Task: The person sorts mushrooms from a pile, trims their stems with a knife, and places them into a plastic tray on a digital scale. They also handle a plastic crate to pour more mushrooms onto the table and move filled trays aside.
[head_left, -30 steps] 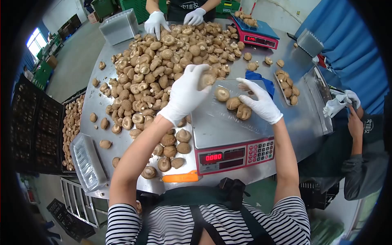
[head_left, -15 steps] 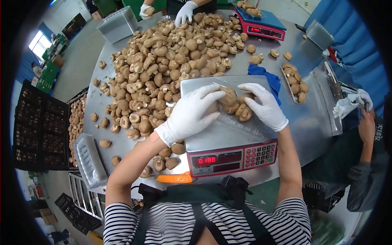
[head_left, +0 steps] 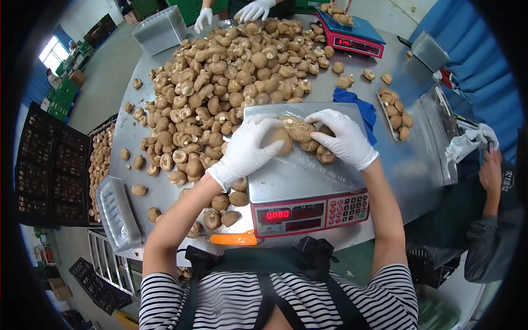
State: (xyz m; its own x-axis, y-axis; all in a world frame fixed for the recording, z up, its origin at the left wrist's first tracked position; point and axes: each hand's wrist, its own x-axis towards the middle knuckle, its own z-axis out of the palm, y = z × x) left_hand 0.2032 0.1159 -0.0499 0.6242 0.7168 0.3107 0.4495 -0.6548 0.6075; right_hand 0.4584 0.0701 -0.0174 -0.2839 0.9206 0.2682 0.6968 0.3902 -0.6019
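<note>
My gloved left hand (head_left: 247,148) curls its fingers and thumb round a brown mushroom (head_left: 282,144) above the scale. Beside it, my gloved right hand (head_left: 345,140) grips another mushroom (head_left: 325,132) at the right of the same small group. Between both hands lies a mushroom with a cracked cap (head_left: 298,131). Under the group is a clear plastic tray (head_left: 324,169), its edges hard to make out. All this is over the plate of the red digital scale (head_left: 308,217), whose display reads 0.080.
A large mushroom heap (head_left: 231,82) fills the table's left and middle. A filled tray (head_left: 395,114), a blue cloth (head_left: 357,113) and a second scale (head_left: 352,36) lie right. Empty trays (head_left: 118,213) stand left; an orange-handled tool (head_left: 234,238) lies in front. Co-workers' hands (head_left: 256,10) work opposite.
My hands have shifted slightly left and closed in on the mushrooms, which sit nearer together. The scale reading has dropped from 0.188 to 0.080. Opposite, the co-worker's hands have moved.
</note>
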